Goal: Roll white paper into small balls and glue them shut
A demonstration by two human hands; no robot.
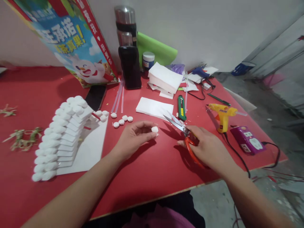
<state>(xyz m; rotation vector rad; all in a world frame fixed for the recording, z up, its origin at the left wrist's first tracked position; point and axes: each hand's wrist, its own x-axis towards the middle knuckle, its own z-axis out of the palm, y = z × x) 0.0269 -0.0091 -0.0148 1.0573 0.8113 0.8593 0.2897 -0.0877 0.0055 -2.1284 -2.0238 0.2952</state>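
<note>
Between the thumb and fingers of my left hand (135, 137) is a small white oval piece (155, 129), pinched above the red table. My right hand (206, 142) grips scissors (187, 134) by their orange-red handles; the blades point left and are parted, a short way from the white piece. Several loose white oval pieces (122, 122) lie just behind my left hand. To the left, a fanned stack of white cards tipped with white oval pieces (57, 133) rests on a white board (91, 155). A pile of white paper strips (154, 106) lies behind the scissors.
A green utility knife (181, 107), a yellow glue gun (222, 115) and a purple power box (247, 140) with cords lie to the right. At the back stand a phone (130, 68), a steel bottle (124, 15) and a printed board (78, 44). The table's front edge (152, 201) is near me.
</note>
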